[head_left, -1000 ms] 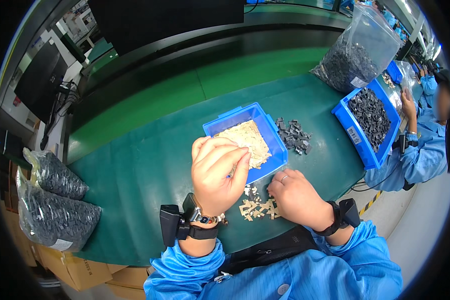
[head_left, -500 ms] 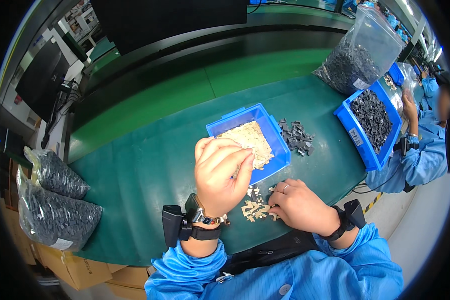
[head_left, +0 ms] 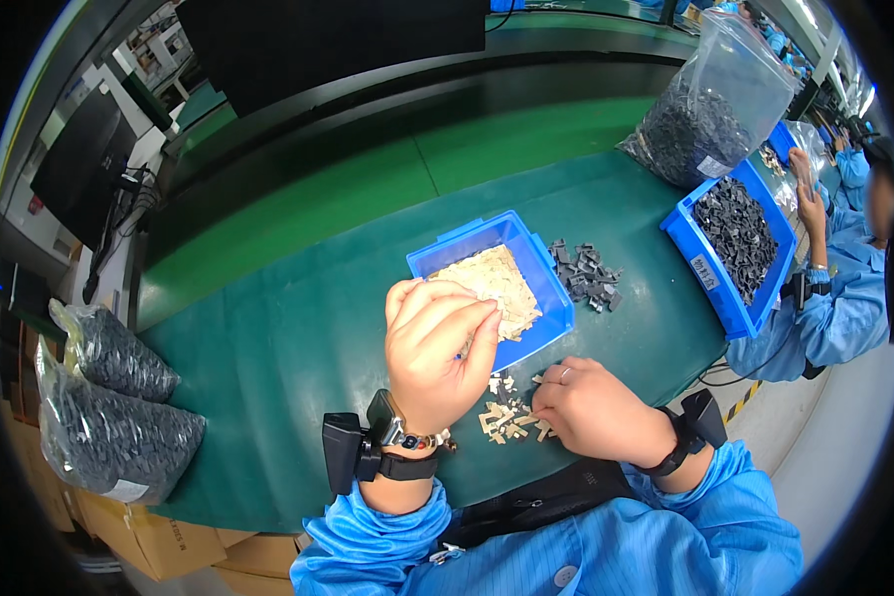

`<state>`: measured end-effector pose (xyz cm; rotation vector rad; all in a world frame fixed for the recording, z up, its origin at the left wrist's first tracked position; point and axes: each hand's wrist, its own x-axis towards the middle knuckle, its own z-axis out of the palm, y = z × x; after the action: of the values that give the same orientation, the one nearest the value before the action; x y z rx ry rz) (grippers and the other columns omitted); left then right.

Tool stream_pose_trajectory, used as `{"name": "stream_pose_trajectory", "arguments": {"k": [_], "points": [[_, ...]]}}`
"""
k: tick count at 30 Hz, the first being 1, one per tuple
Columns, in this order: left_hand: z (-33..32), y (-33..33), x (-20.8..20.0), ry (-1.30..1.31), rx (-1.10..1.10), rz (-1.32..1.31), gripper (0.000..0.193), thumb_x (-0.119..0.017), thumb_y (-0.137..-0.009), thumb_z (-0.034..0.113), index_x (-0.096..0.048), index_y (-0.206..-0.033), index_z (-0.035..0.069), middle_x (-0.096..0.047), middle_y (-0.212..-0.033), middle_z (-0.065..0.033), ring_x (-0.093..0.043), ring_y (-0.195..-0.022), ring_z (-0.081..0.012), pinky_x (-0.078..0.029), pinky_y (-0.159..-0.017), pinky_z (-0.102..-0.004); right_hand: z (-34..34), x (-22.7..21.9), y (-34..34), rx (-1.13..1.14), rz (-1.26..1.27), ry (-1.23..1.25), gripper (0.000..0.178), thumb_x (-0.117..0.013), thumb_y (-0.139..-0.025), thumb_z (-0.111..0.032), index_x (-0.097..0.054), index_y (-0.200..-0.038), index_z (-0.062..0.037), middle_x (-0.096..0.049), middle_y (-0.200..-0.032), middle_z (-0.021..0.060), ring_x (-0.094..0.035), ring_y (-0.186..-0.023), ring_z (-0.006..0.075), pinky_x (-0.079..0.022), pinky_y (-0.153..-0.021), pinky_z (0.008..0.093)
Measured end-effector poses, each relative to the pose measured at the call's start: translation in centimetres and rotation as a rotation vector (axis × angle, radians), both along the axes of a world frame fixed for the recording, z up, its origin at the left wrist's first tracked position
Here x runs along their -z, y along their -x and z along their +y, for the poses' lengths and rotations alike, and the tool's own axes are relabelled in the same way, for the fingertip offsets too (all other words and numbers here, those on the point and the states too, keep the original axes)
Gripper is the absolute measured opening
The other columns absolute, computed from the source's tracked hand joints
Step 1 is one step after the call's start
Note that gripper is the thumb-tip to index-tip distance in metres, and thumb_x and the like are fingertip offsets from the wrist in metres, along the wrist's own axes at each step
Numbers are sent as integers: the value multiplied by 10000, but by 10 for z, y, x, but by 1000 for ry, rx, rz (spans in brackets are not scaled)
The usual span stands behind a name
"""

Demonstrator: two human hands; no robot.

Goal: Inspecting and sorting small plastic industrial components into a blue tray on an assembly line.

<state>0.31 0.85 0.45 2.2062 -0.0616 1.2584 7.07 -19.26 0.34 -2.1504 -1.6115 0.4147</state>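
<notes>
My left hand (head_left: 433,350) hovers over the near left part of a small blue bin (head_left: 541,336), its fingers curled and thumb pressed to the fingertips. Whatever is in that pinch is too small or hidden to make out. Inside the bin lies a heap of thin beige pieces (head_left: 502,283). Closer to me, my right hand (head_left: 598,412) has its fingertips together at the right edge of a loose pile of small beige pieces (head_left: 503,424); its grip is hidden. A few dark bits lie among that pile.
Small dark grey parts (head_left: 588,276) lie right of the bin. Farther right stand a larger blue bin (head_left: 703,283) of dark parts and a clear bag (head_left: 693,124). Filled bags (head_left: 119,427) sit at the left table edge. A co-worker's arm (head_left: 815,233) is at right.
Both hands keep nearly the same places and pinched poses. The view has shifted very slightly. At far right, the co-worker's hand has moved up a little.
</notes>
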Motion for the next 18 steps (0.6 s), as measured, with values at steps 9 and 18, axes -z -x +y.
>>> {"name": "stream_pose_trajectory", "arguments": {"k": [9, 18], "points": [[-2, 4, -6, 74, 221, 156, 25, -724, -790, 64, -719, -812, 54, -708, -835, -55, -653, -888, -223, -359, -946, -412, 2, -30, -24, 170, 558, -233, 25, -658, -854, -46, -656, -854, -21, -659, -785, 80, -627, -739, 195, -478, -695, 326], [-2, 9, 0, 219, 248, 232, 24, -691, -820, 64, -711, -817, 76, -690, -822, -14, -645, -901, -193, -307, -978, -410, 48, -38, -26, 234, 475, -558, 28, -670, -846, -20, -669, -871, -7, -680, -833, 94, -651, -754, 187, -509, -722, 333]]}}
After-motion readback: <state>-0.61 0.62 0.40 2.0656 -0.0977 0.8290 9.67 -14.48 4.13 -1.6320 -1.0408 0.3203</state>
